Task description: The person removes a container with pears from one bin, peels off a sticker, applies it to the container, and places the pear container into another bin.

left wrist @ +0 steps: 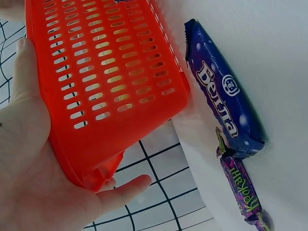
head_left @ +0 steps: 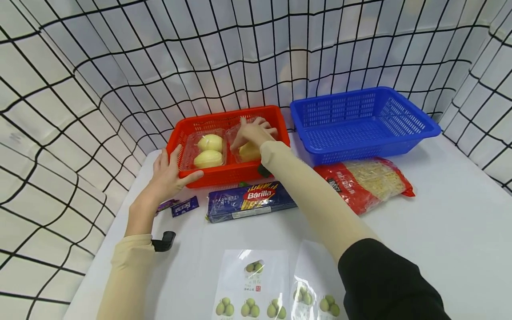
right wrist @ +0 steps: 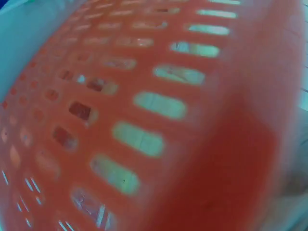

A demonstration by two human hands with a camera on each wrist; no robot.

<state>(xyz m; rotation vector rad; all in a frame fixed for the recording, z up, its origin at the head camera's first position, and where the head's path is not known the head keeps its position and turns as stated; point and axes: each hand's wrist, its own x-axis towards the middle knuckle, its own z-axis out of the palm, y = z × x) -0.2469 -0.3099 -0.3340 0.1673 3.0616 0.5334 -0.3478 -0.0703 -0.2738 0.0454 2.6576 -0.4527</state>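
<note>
Red basket [head_left: 224, 174] sits at the table's far left, just beside the blue basket [head_left: 360, 124]. My left hand [head_left: 170, 171] cups its near-left corner, thumb along the front wall, likely steadying it. My right hand [head_left: 254, 132] reaches inside, fingers curled over the right clear fruit tray [head_left: 250, 151]; a second tray [head_left: 206, 150] lies left. Spaghetti box [head_left: 250, 202] and candy bar [left wrist: 221, 91] lie nearer.
</note>
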